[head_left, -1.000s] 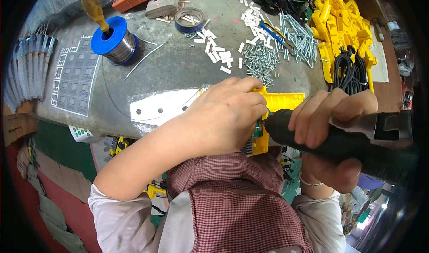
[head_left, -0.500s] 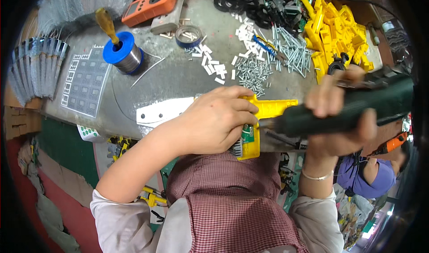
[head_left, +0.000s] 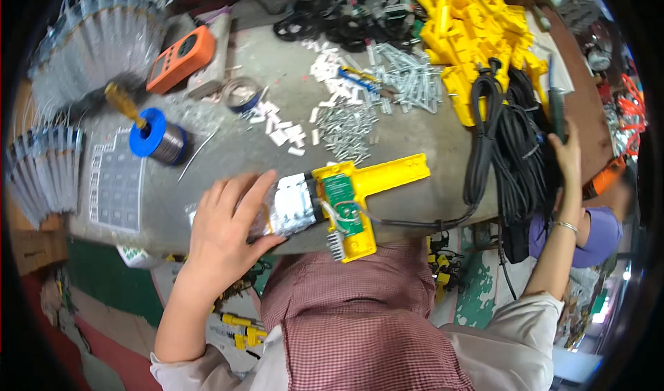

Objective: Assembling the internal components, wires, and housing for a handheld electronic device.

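My left hand [head_left: 225, 225] is over a clear-film-wrapped flat piece [head_left: 290, 204], thumb on the near edge and fingers across the top. This piece joins a yellow plastic housing half [head_left: 391, 173], which lies with its inside up. In the housing sit a green circuit board [head_left: 341, 201], thin pale wires and a grey ribbed part [head_left: 336, 246]. A black cable [head_left: 422, 223] runs from it to the right. At the far right, my right hand [head_left: 568, 159] is closed round the lower end of a dark green electric screwdriver [head_left: 557, 107], its thin tip upward; some fingers are hidden.
Coiled black cables [head_left: 515, 156] lie between the housing and my right hand. Yellow housings [head_left: 477, 31] are heaped behind. Screws [head_left: 342, 132], white pieces [head_left: 277, 125], blue-handled cutters [head_left: 358, 80], tape [head_left: 242, 95], a solder spool [head_left: 158, 136] and an orange multimeter [head_left: 181, 59] lie further back.
My right hand has carried the screwdriver from the housing to the far right. My left hand has slid left off the housing onto the wrapped piece, uncovering the circuit board.
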Motion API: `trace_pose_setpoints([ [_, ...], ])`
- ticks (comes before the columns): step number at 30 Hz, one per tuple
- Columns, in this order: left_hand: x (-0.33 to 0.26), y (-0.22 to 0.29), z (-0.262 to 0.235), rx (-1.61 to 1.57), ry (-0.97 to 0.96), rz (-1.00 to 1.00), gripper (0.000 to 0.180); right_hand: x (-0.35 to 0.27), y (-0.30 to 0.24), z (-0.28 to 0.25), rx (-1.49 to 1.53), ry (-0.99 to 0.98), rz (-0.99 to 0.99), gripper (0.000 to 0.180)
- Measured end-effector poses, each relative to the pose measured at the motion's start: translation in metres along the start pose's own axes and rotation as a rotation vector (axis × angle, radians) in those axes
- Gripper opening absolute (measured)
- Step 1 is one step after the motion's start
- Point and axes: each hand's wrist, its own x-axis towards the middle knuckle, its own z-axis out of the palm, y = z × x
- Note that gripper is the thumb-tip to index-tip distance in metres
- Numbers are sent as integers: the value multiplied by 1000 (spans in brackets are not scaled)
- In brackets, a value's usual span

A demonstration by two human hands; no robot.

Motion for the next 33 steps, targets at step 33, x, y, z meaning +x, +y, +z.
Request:
trace_pose_setpoints([
  [33,21,-57,-19,-613,-610,-225,48,72,-188,57,306,163,131,59],
])
